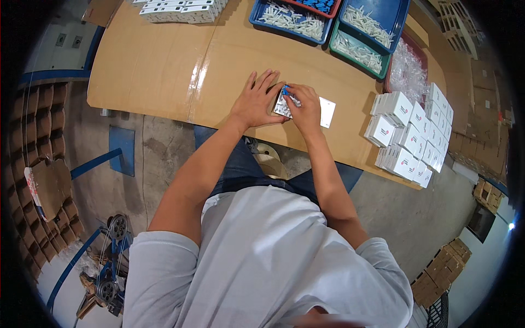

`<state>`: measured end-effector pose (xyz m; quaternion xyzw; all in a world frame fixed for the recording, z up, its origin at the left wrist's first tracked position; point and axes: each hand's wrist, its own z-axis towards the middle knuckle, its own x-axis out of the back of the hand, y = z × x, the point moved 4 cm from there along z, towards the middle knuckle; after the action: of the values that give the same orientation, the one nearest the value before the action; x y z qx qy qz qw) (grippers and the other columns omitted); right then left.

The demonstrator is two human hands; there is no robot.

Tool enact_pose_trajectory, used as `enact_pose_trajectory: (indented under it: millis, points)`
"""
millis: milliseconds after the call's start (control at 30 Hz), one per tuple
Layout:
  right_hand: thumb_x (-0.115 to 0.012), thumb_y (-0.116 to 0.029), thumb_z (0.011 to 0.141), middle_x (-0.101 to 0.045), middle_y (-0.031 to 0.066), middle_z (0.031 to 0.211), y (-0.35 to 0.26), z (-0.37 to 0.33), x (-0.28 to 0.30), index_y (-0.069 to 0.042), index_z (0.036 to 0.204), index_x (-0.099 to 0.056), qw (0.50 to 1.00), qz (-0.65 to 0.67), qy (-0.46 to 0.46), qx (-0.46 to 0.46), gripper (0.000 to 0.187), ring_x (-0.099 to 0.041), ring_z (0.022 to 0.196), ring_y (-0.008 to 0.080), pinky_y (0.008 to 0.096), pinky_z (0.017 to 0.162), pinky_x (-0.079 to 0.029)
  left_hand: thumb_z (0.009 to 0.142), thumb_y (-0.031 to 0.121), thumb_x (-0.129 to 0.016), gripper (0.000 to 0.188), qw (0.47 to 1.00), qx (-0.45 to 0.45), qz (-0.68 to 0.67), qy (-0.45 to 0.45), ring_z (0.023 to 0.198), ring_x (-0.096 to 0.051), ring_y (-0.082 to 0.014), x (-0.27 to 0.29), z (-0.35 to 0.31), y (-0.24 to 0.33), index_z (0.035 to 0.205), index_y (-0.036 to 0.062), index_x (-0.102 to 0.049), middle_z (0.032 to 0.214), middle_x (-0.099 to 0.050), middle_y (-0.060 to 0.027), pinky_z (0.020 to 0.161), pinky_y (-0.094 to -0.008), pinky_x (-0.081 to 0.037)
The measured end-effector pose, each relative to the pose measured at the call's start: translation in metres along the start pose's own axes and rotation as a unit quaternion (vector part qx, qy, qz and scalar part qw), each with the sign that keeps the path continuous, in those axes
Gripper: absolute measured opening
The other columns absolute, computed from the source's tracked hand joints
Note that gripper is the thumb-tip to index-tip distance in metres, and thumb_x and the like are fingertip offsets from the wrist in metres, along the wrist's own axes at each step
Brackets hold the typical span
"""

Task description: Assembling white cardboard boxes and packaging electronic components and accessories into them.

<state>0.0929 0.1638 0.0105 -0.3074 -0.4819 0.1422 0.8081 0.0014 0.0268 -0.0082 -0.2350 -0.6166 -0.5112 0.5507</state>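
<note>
A small white box (281,107), its lid folded out to the right, lies near the table's front edge with small white and grey pieces inside. My left hand (254,106) rests at the box's left side, fingers spread, with thumb and forefinger along its edges. Over the box, my right hand (306,109) has its fingertips closed around a small blue piece (285,89) at the far left corner. The exact kind of that piece is too small to tell. Past my right hand, the white lid flap (327,112) lies flat on the table.
Closed white boxes (407,134) stand stacked at the table's right end, others (180,11) at the far left. Blue (257,19) and green (377,74) trays hold white sticks; a red tray (328,15) has blue pieces. Clear plastic bags (407,68) fill a bin at right.
</note>
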Motion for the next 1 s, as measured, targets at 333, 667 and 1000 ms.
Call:
enact_pose_trajectory:
  millis: [333,667,1000]
  points:
    - [-0.071,-0.024,0.09,-0.067,0.0023,0.129,-0.016,-0.014,0.003,-0.011,0.109,-0.077,0.983,-0.179,-0.039,0.007,0.025,-0.057,0.125,0.0245,0.0524,0.104,-0.036,0.076,0.075,-0.064,0.098,1.0,-0.009,0.001,-0.001,0.154,-0.023,-0.031,0.001,0.002,0.0,0.151,0.0146,-0.045,0.162,-0.032,-0.0129,0.125,-0.0566,-0.012]
    - [-0.07,-0.022,0.088,-0.06,0.0137,0.137,-0.002,-0.017,0.025,-0.004,0.116,-0.073,0.991,-0.126,-0.043,-0.006,0.033,-0.052,0.13,0.0298,0.0504,0.106,-0.041,0.077,0.077,-0.062,0.101,1.0,-0.001,0.003,-0.004,0.154,-0.022,-0.0311,0.003,-0.001,0.005,0.151,0.0125,-0.044,0.163,-0.031,-0.013,0.125,-0.0561,-0.01]
    - [-0.087,-0.03,0.076,-0.055,0.0187,0.127,0.059,-0.07,0.06,-0.002,0.133,-0.054,0.949,-0.119,0.043,-0.289,0.071,-0.057,0.115,0.0381,0.0469,0.097,-0.048,0.078,0.073,-0.067,0.096,1.0,-0.011,0.003,0.012,0.153,-0.024,-0.0325,0.007,-0.004,0.01,0.149,0.0115,-0.046,0.16,-0.034,-0.016,0.126,-0.0549,-0.012]
